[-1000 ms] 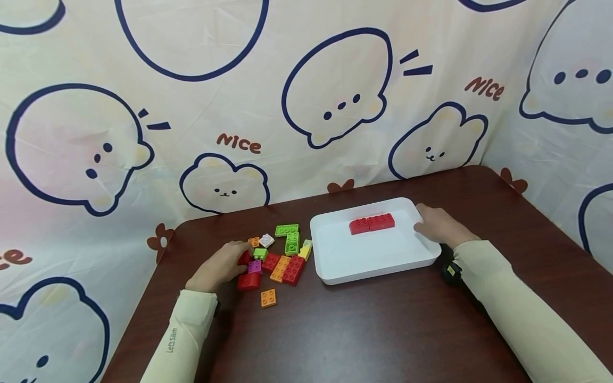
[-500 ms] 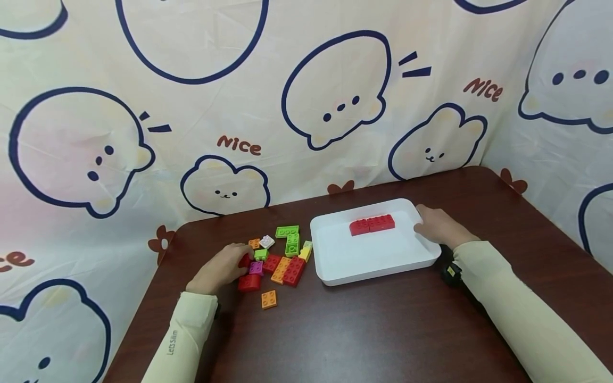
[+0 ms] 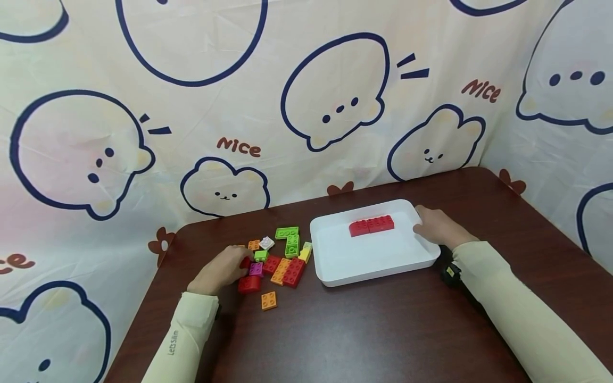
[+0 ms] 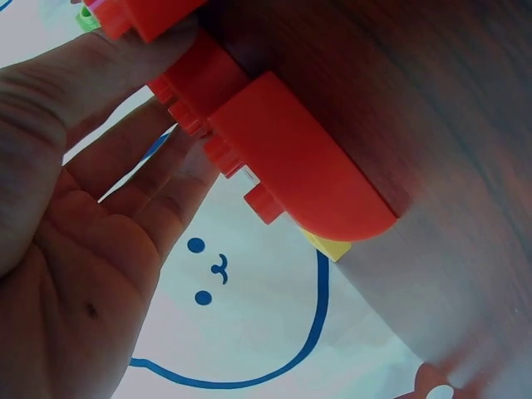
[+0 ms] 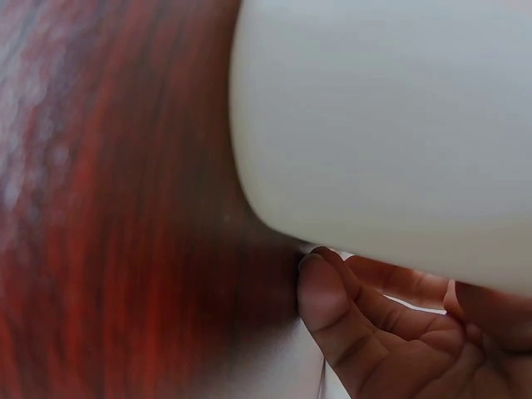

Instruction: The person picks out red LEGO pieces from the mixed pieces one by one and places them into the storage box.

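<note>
R grip (image 3: 435, 226) pinches tray (image 3: 364, 259) end, long axis L-R; L grip (image 3: 220, 270) parted at red brick (image 3: 246, 263), hold unclear.

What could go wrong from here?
The left hand is at a red plastic brick close to a square purple plastic brick; picking or dragging could knock that neighbour.

The right hand holds the right edge of the white rectangular tray; a tug might slide the two red studded plastic bricks inside.

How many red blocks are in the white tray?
2: one red block with a rounded end on the left, and another red block on its right, end to end near the far side of the white tray. None appears hidden.
</note>
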`<control>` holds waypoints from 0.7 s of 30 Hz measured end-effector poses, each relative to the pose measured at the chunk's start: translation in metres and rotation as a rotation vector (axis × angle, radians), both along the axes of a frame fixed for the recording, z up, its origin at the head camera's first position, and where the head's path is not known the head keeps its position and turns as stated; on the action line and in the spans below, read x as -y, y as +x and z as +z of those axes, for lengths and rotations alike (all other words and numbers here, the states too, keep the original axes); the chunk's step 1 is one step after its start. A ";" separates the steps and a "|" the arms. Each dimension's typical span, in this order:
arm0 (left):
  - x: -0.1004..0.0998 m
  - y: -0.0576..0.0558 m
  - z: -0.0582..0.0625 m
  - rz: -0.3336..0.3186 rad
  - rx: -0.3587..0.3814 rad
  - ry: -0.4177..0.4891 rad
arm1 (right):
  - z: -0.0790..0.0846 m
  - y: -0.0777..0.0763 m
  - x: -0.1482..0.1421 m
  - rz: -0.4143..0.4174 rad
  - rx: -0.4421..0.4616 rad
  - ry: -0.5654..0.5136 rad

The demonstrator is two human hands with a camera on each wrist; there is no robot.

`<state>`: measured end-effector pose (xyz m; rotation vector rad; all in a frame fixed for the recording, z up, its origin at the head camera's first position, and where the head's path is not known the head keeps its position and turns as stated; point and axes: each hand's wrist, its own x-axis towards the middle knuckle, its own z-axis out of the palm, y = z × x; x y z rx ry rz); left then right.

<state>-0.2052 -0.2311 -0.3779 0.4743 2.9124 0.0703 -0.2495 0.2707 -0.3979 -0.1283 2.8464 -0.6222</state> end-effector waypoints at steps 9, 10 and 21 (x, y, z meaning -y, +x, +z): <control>0.002 0.001 0.000 -0.012 -0.017 0.012 | 0.001 0.001 0.001 0.000 -0.003 0.001; 0.003 0.002 0.000 -0.011 -0.017 0.015 | 0.001 0.001 0.001 0.000 -0.004 0.001; 0.004 0.003 0.006 -0.010 -0.046 0.044 | 0.000 0.000 -0.001 -0.002 0.006 0.005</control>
